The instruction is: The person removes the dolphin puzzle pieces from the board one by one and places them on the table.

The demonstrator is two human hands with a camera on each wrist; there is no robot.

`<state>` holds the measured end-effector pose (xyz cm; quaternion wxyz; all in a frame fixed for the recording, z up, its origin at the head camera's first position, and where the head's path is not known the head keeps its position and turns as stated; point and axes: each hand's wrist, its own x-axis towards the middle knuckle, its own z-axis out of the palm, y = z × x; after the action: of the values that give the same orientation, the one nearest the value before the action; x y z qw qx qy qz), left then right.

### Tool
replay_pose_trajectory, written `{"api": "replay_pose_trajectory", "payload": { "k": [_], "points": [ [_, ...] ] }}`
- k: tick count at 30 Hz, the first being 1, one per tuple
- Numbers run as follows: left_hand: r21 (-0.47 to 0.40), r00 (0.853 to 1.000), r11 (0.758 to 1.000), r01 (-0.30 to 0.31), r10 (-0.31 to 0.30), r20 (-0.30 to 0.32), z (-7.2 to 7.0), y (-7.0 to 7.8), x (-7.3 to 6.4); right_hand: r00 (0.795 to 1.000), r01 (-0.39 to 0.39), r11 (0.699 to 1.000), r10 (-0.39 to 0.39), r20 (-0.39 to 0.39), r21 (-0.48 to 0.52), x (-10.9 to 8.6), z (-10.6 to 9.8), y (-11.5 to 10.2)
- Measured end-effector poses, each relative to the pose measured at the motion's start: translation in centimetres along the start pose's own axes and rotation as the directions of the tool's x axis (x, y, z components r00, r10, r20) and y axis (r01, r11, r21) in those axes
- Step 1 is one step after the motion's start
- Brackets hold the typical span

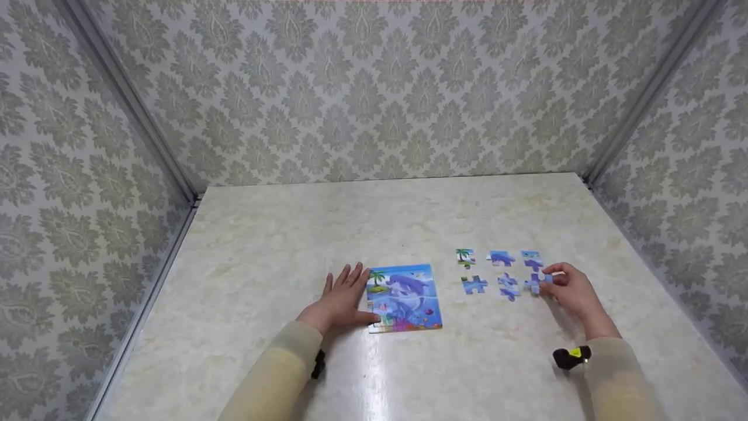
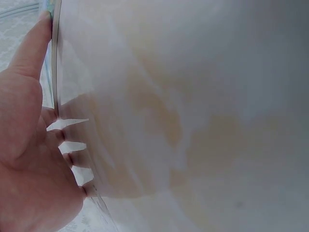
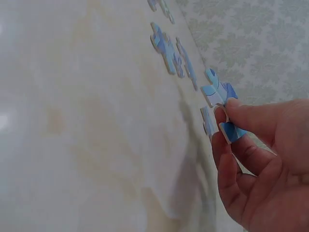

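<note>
A blue jigsaw piece [image 3: 215, 94] is pinched by the right hand [image 1: 575, 295], at the right of the loose jigsaw pieces [image 1: 474, 285]; well leftward lies the dolphin board [image 1: 407, 298], its left edge touched by the nearer left hand [image 1: 343, 301], fingers extended, unclenched.

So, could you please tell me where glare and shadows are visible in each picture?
Head view: a bright glare streak on the table, just below the puzzle board in the picture; left wrist view: finger shadows beside the left hand; right wrist view: a soft shadow near the right hand, small bright spots at the left edge.
</note>
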<state>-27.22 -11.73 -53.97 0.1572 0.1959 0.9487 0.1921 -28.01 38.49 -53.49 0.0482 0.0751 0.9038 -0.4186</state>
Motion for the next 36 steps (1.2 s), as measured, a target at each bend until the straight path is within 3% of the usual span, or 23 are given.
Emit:
{"api": "replay_pose_trajectory", "payload": {
  "k": [4, 10, 17, 27, 36],
  "points": [
    [0.003, 1.0, 1.0, 0.0, 0.0, -0.004, 0.1, 0.0, 0.1, 1.0, -0.018, 0.998, 0.018, 0.005, -0.063, 0.2, 0.2, 0.6],
    [-0.001, 1.0, 1.0, -0.003, 0.003, -0.011, 0.0, 0.0, 0.0, 1.0, 0.03, 0.995, -0.03, 0.004, -0.097, 0.5, 0.6, 1.1],
    [-0.026, 1.0, 1.0, 0.003, -0.003, -0.004, 0.0, 0.2, -0.2, 0.999, -0.023, 0.994, 0.02, -0.034, -0.109, 0.8, 1.0, 1.0],
    [-0.026, 1.0, 1.0, 0.007, -0.007, -0.002, -0.1, 0.2, -0.3, 0.995, -0.042, 0.999, 0.043, -0.093, 0.018, 0.4, 1.0, -0.6],
    [-0.018, 1.0, 1.0, 0.014, -0.014, -0.004, -0.1, 0.2, -0.3, 0.992, 0.105, 0.994, -0.104, -0.066, 0.014, 0.0, 2.5, -3.6]
  ]
}}
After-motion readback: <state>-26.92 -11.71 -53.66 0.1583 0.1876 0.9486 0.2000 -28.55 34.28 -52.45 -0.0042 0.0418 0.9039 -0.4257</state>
